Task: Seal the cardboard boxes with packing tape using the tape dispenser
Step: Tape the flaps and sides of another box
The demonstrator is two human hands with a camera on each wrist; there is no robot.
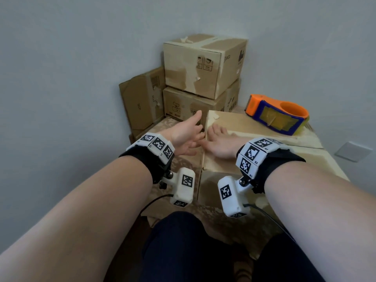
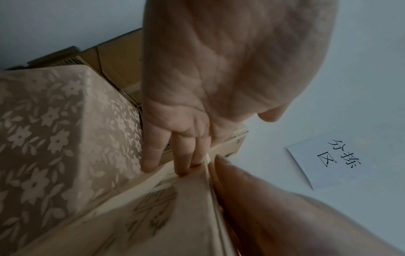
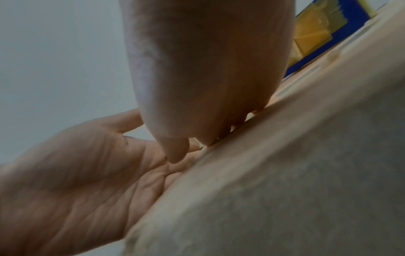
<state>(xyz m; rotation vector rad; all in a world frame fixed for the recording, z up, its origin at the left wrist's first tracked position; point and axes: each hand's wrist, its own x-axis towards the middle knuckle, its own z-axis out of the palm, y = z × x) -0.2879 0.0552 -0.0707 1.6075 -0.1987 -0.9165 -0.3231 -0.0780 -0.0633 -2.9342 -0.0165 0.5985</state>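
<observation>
tape dispenser (image 1: 277, 113) on near box (image 1: 264, 159) | stacked boxes (image 1: 203, 66) behind

Boxes (image 1: 201, 68) plain brown cardboard, paler tan tape patches, small black printed symbols. Tape dispenser (image 1: 277, 113) orange body, blue side panel, yellowish tape stuck on it. Tabletop cloth (image 2: 54, 138) beige-brown with pale flower-and-leaf pattern; wall (image 1: 81, 58) pale grey-blue; wrist bands (image 1: 157, 146) white with black square markers.

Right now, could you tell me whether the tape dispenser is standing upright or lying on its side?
Lying on its side. The tape dispenser rests flat on the near cardboard box, its broad blue face turned up, with neither hand on it.
</observation>
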